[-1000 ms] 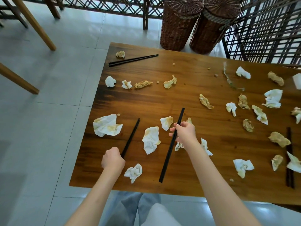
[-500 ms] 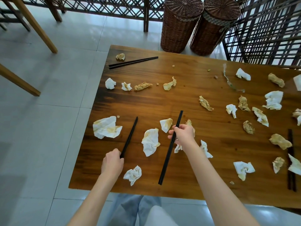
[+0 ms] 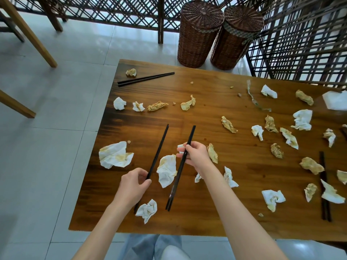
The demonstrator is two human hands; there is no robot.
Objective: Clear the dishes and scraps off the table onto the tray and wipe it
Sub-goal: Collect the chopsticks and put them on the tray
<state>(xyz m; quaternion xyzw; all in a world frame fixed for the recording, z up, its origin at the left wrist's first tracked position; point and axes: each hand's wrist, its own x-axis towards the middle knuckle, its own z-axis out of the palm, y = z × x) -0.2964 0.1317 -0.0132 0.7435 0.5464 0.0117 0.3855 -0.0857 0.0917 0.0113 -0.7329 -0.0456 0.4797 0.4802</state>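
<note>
With the left hand [image 3: 131, 186] pinching one black chopstick [image 3: 158, 152] and the right hand [image 3: 195, 156] gripping a pair [image 3: 181, 169] above the table [image 3: 206, 117] (no tray visible), a loose pinch may drop one onto the napkins [image 3: 167, 170].

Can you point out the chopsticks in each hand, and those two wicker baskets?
left-hand chopsticks [image 3: 158, 149], head view, mid-shaft above the fist
right-hand chopsticks [image 3: 176, 186], head view, shaft below the fingers
wicker baskets [image 3: 197, 42], head view, left basket's woven side
</note>
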